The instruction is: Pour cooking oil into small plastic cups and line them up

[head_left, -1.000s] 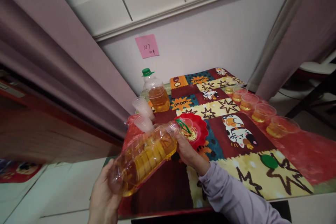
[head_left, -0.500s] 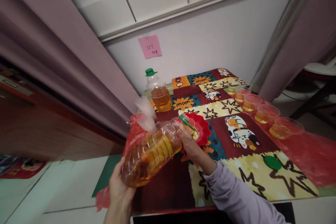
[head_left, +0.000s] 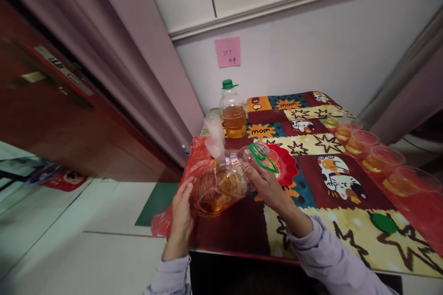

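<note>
A clear plastic bottle (head_left: 221, 184) of amber liquid lies tilted between my hands, its neck pointing right over a red scalloped dish (head_left: 292, 169). My right hand (head_left: 265, 184) grips it around the neck, close to the green ring handle (head_left: 265, 159). At its base, my left hand (head_left: 182, 209) supports the left end with fingers against the plastic. The bottle's mouth is uncapped. A clear cup (head_left: 277, 154) sits in the dish, partly hidden behind the neck. On the mat at right lies a green cap (head_left: 383, 223).
A second bottle (head_left: 234, 122) with a green cap stands at the back. Stacked plastic cups (head_left: 215, 133) lean beside it. Several cups of yellowish liquid (head_left: 380, 161) line the right side. Red plastic sheeting (head_left: 199, 152) covers the table's left edge, near a door (head_left: 86, 124).
The view has swung left. The bottle's base has turned toward me and looks foreshortened, and my left hand has slid to its left side. My right hand keeps its hold.
</note>
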`<state>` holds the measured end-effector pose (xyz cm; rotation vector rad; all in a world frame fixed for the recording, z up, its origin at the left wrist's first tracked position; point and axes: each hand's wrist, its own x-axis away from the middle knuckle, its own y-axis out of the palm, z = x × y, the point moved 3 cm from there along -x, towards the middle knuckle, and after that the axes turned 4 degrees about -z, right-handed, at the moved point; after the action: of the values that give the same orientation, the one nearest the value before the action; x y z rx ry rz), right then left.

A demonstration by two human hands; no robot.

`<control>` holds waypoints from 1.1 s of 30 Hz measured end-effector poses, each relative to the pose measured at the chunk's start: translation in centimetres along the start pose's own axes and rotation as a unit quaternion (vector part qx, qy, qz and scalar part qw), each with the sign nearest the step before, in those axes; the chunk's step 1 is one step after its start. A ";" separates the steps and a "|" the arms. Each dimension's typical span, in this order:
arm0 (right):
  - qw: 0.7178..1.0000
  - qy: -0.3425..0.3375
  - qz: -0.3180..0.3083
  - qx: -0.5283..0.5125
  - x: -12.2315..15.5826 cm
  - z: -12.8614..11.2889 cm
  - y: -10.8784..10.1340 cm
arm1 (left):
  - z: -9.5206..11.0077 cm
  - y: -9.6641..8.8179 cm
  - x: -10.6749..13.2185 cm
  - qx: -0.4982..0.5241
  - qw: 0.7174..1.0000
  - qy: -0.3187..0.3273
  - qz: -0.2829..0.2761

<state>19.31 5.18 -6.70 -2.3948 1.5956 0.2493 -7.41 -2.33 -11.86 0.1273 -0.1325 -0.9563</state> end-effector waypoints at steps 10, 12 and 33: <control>0.998 -0.058 -0.029 -0.026 -0.2 -3.0 2.6 | 5.4 5.0 1.1 -0.280 0.891 0.246 -0.259; 0.993 -0.066 -0.086 -0.036 0.0 -2.7 1.9 | 4.9 5.0 0.9 -0.277 0.893 0.252 -0.251; 0.827 0.146 -0.081 0.537 -3.7 2.5 -7.8 | 5.3 4.3 1.2 -0.193 0.943 0.204 -0.181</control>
<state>25.06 12.07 -7.18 -1.6368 1.1030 -0.8670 -4.19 -1.13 -5.83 -0.0164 0.4765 -1.2838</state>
